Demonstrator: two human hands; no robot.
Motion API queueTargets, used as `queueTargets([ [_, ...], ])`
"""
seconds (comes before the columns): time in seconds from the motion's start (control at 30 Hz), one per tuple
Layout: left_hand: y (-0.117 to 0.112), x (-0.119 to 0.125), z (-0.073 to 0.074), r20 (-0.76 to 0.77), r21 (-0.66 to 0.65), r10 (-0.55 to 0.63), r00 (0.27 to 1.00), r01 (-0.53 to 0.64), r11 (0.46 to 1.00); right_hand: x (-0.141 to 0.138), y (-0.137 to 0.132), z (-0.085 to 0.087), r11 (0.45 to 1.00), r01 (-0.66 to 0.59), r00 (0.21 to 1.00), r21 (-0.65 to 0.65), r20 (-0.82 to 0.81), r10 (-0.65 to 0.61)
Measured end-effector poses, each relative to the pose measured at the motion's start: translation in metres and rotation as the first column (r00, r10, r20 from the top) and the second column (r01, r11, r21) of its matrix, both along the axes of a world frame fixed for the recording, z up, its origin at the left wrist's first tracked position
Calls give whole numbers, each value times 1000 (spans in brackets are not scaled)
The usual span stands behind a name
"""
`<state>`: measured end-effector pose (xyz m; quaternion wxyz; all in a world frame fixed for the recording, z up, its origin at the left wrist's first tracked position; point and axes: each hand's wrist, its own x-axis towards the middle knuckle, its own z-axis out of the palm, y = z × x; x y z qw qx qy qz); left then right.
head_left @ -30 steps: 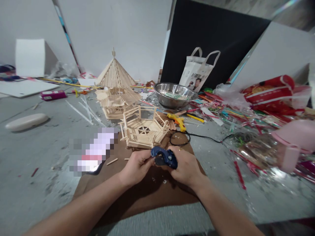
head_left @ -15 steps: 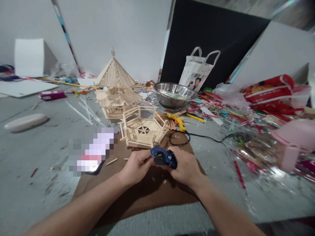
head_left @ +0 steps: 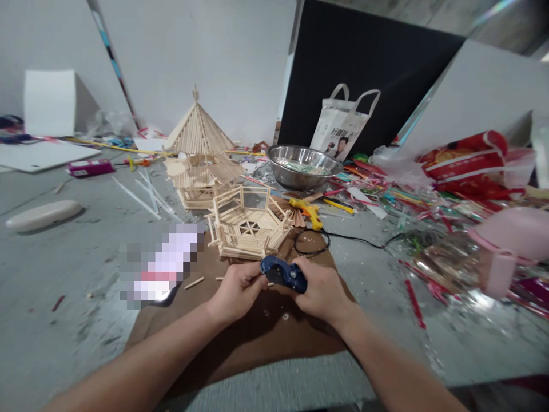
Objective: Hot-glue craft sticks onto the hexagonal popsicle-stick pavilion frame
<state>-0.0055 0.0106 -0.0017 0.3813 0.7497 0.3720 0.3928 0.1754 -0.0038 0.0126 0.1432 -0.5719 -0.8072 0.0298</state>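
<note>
My right hand (head_left: 323, 289) is closed round a small dark blue tool (head_left: 283, 273) held over a brown sheet (head_left: 257, 337). My left hand (head_left: 235, 292) pinches at the tool's left end with thumb and fingers; what the fingertips grip is too small to make out. Just beyond the hands stands an open hexagonal frame of wooden sticks (head_left: 246, 220). Behind it sits a second stick structure with a pointed stick roof (head_left: 199, 154).
A yellow glue gun (head_left: 306, 210) with a black cord lies right of the frame. A steel bowl (head_left: 304, 166), a white carrier bag (head_left: 343, 123) and a heap of coloured wrappers (head_left: 429, 194) fill the back right. Loose sticks and a white oval object (head_left: 40, 214) lie left.
The hands and the blue tool have stayed nearly still; the tool is tipped slightly. The view has shifted a little.
</note>
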Motion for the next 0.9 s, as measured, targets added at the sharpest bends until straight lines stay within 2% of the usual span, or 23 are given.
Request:
queueTargets([
  [0.17, 2, 2, 4, 4, -21, 3, 1000, -3, 1000, 1, 2, 0, 998, 69, 998, 1, 11, -69],
  [0.33, 3, 3, 7, 16, -141, 11, 1000, -9, 990, 16, 9, 0, 963, 230, 973, 140, -72, -221],
  [0.5, 2, -1, 13, -2, -172, 25, 1000, -25, 985, 39, 21, -4, 928, 288, 956, 235, -15, -292],
  [0.63, 3, -3, 13, -36, -129, 41, 999, -45, 991, 50, 27, -4, 919, 352, 927, 179, 67, -368],
  [0.77, 6, -5, 11, -32, -41, 67, 997, -68, 997, 54, 28, 0, 928, 358, 921, 107, 124, -370],
  [0.83, 8, -7, 12, -56, 63, 105, 993, -101, 993, 56, 28, 2, 929, 362, 919, 83, 138, -370],
  [0.9, 10, -10, 15, -105, 231, 165, 981, -137, 963, 61, 28, 3, 926, 374, 910, 50, 173, -377],
])
